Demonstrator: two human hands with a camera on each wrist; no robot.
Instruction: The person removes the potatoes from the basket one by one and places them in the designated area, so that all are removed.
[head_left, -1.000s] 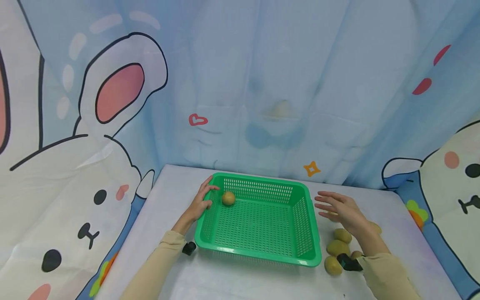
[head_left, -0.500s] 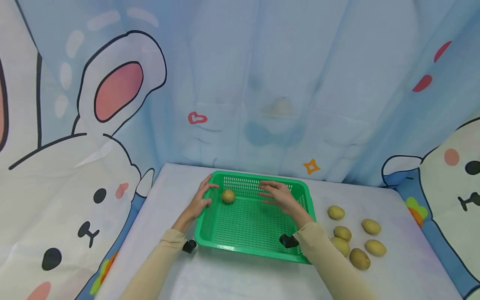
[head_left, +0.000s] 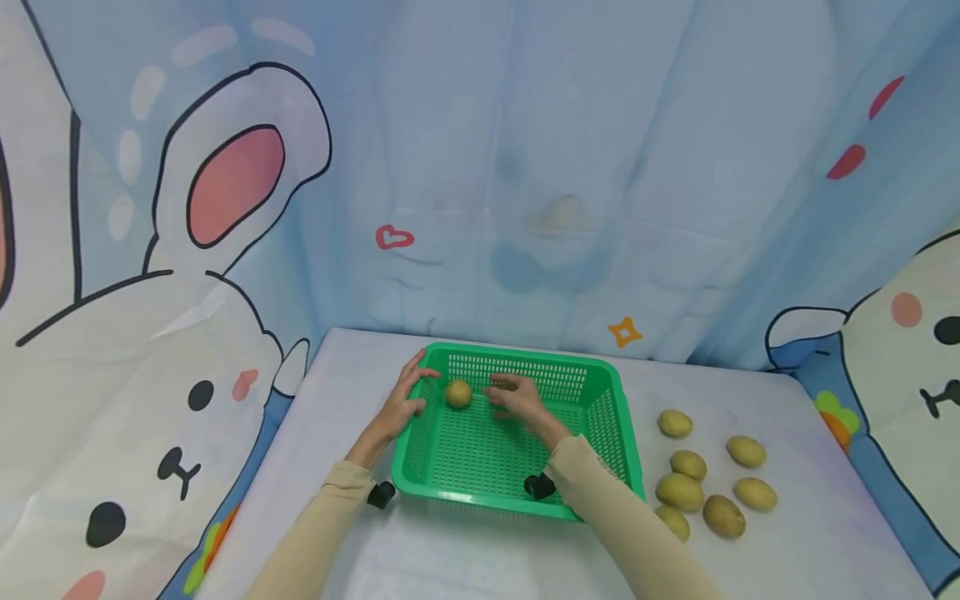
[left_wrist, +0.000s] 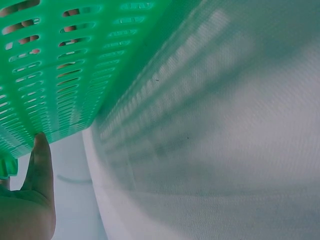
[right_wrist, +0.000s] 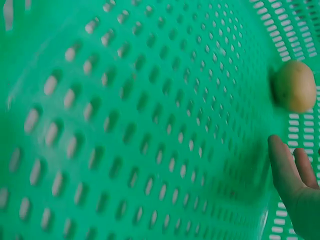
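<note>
A green slotted plastic basket stands on the white-covered table. My left hand holds its left rim, and in the left wrist view a digit presses against the outside of the slotted wall. Inside the basket, near its back left corner, lies one round yellow-brown potato. Just right of that potato, my right hand reaches down into the basket with nothing in it. The right wrist view shows its fingers spread apart and not touching the potato.
Several loose potatoes lie on the table to the right of the basket, among them a darker brown potato and a yellow potato. A printed curtain hangs behind and beside the table.
My right hand has moved left, from above the loose potatoes over the basket's right rim and down into it, close to the potato inside. My left hand has stayed on the rim.
</note>
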